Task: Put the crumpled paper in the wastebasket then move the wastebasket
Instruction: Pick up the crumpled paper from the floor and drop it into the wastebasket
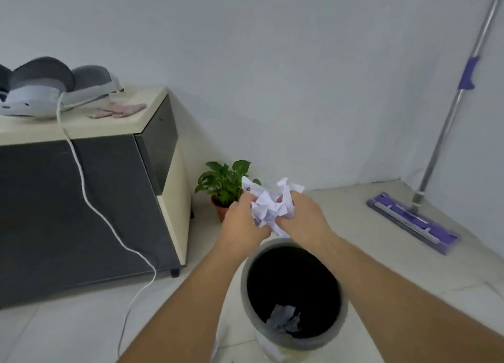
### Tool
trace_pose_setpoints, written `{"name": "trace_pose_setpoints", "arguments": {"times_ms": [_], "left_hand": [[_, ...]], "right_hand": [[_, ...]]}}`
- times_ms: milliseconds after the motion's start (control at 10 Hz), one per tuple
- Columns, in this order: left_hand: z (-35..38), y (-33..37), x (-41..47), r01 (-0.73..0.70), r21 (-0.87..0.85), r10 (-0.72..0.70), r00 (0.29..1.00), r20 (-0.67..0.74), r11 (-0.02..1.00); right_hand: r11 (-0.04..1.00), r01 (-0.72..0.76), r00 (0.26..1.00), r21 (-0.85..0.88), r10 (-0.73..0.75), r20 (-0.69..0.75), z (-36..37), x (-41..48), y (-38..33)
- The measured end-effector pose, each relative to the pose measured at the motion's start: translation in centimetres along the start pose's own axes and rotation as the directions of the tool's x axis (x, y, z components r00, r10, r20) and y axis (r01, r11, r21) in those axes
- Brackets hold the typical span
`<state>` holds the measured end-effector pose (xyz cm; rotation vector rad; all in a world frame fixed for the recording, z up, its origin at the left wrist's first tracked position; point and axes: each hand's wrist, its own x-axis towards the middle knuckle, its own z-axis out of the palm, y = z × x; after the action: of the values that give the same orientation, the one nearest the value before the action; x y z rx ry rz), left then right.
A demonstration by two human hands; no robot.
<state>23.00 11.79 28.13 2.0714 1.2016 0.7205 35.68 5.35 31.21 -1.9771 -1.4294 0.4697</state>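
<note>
A white crumpled paper (268, 203) is squeezed between both my hands, just above and behind the far rim of the wastebasket. My left hand (241, 221) grips its left side, my right hand (302, 218) its right side. The round grey wastebasket (245, 302) stands on the floor under my forearms, dark inside. Another crumpled paper (283, 319) lies at its bottom.
A dark cabinet (81, 199) with a beige top stands on the left, a white cable (81, 182) hanging down it to the floor. A small potted plant (223, 188) sits behind my hands. A purple flat mop (411, 221) leans against the right wall.
</note>
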Motion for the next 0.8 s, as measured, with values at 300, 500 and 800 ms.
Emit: {"name": "trace_pose_setpoints", "arguments": {"times_ms": [300, 500, 800], "left_hand": [[3.2, 3.8, 2.1, -0.084, -0.063, 0.086, 0.996, 0.038, 0.994], [3.7, 3.8, 1.4, -0.086, -0.091, 0.09, 0.995, 0.039, 0.992], [4.5, 1.7, -0.3, -0.088, -0.038, 0.09, 0.995, 0.047, 0.995]], "right_hand": [[0.997, -0.036, 0.997, 0.066, 0.041, -0.068, -4.9, 0.1, 2.8], [1.0, -0.031, 0.992, -0.001, 0.03, -0.118, -4.6, -0.4, 3.9], [1.0, -0.015, 0.996, 0.009, 0.015, -0.093, -2.6, -1.9, 5.5]]}}
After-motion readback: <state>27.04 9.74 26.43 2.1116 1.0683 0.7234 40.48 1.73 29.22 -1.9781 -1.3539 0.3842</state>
